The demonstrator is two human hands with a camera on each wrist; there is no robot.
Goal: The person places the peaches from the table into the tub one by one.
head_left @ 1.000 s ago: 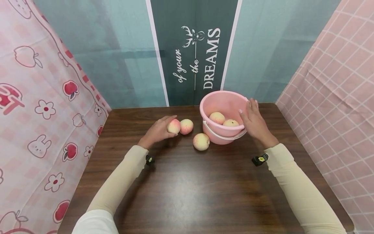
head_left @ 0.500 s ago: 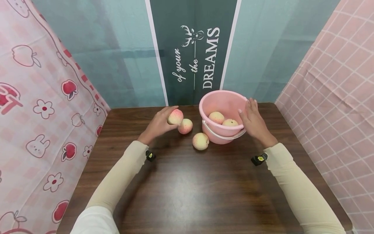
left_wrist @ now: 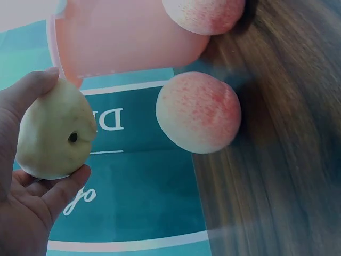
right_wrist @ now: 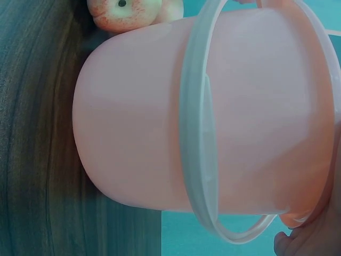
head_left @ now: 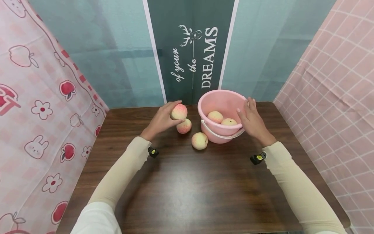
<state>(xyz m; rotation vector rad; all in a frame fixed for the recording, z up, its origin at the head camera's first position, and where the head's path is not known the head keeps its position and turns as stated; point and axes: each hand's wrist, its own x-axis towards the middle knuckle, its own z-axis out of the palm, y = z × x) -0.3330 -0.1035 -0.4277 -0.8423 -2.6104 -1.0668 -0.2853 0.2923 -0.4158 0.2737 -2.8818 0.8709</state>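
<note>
My left hand point(head_left: 164, 117) holds a pinkish-yellow peach point(head_left: 179, 111) between thumb and fingers, raised above the table; the left wrist view shows this peach point(left_wrist: 56, 130) with its small dark stem hole. Just below it lies a second peach point(head_left: 184, 126), and a third peach point(head_left: 200, 141) sits in front of the pink bucket point(head_left: 217, 135). Two more peaches, one to the left point(head_left: 215, 117) and one to the right point(head_left: 229, 122), lie inside the bucket. At the bucket's right rim, my right hand point(head_left: 254, 121) grips with its thumb over the inside and its fingers along the outside.
The bucket's white handle point(right_wrist: 194, 117) hangs down against its front. Under everything is a dark wooden table point(head_left: 181, 185). Behind its far edge hangs a green printed cloth point(head_left: 191, 94), with patterned pink cloths at the left point(head_left: 46, 130) and right point(head_left: 336, 97).
My left hand has lifted its peach up and to the right, away from the one beside it. My right hand stays at the bucket rim. The view has shifted slightly.
</note>
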